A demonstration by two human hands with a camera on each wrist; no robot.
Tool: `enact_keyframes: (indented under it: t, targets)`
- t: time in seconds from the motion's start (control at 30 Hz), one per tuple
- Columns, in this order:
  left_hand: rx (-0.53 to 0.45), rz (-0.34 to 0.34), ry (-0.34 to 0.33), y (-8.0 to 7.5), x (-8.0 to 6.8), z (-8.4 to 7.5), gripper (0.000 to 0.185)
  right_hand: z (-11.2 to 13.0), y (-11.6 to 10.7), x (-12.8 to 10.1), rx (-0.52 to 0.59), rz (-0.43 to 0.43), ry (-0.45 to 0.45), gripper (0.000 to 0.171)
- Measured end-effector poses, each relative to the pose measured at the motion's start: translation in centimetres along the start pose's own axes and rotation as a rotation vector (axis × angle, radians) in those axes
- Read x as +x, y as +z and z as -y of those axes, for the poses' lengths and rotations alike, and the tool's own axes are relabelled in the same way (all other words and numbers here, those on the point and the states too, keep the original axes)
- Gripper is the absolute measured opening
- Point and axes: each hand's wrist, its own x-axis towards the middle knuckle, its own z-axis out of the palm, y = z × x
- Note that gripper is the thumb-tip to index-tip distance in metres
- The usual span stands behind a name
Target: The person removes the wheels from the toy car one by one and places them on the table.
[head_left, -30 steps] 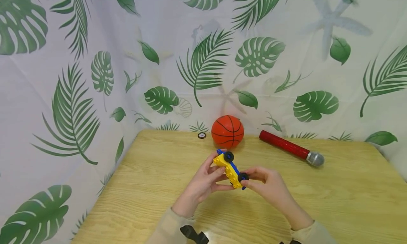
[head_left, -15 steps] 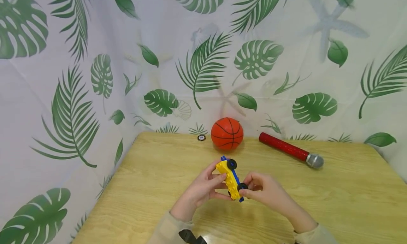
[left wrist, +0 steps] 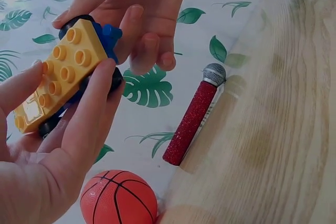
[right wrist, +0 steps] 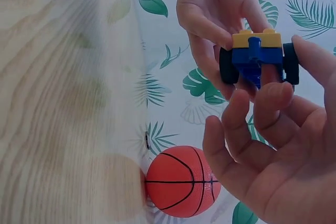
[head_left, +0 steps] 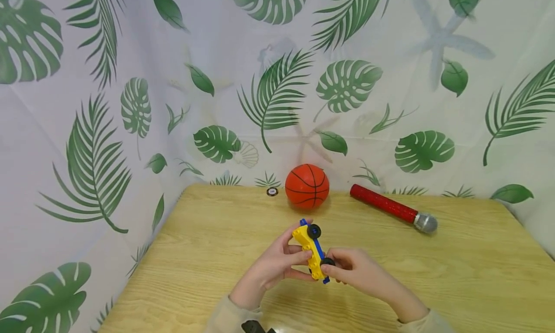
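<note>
Two hands on one object. We log a small yellow-and-blue plastic toy car (head_left: 309, 244), studded brick style w/ black wheels, held up above the pale wood-grain table (head_left: 208, 236), tilted, studs turned approx. toward the wearer.

Step, in our judgement: a two-handed hold of the car, w/ attn. at one end. We can't tell whether the wheel there is being turned or just steadied. Next move, we'd say, calls for a steady L hold on the body, so R fingers can work or let go w/o tipping it.

Grip, L: bare left hand (head_left: 277, 258) holds the body, thumb on one side, fingers on the opp. side, spread only about as far as the car needs.

Grip, R: bare right hand (head_left: 364, 273) is clamped on the black plastic wheel (head_left: 328, 262) at the lower end, thumb vs. forefinger; per R wrist cam, other fingers bent, apart from the car. Pressure: can't tell.

Surroundings: orange-red ball w/ black seams (head_left: 307, 186) at table's back, beyond the car; small round black-and-white disc (head_left: 272, 192) beside it; red glittery mic w/ silver mesh head (head_left: 383, 204) off right, well apart from both hands.
</note>
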Motion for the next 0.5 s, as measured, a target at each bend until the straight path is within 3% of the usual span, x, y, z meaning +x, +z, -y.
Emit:
enact_keyframes:
  t: [0.23,0.5]
  targets:
    - [0.01,-0.026,0.013,0.04,-0.25,-0.08,0.069,0.24,0.44,0.17,-0.001,-0.081,-0.037,0.017]
    - [-0.016,-0.034,0.04,-0.26,-0.2,-0.01,0.069,0.64,0.97,0.47,0.015,-0.15,0.004,0.02]
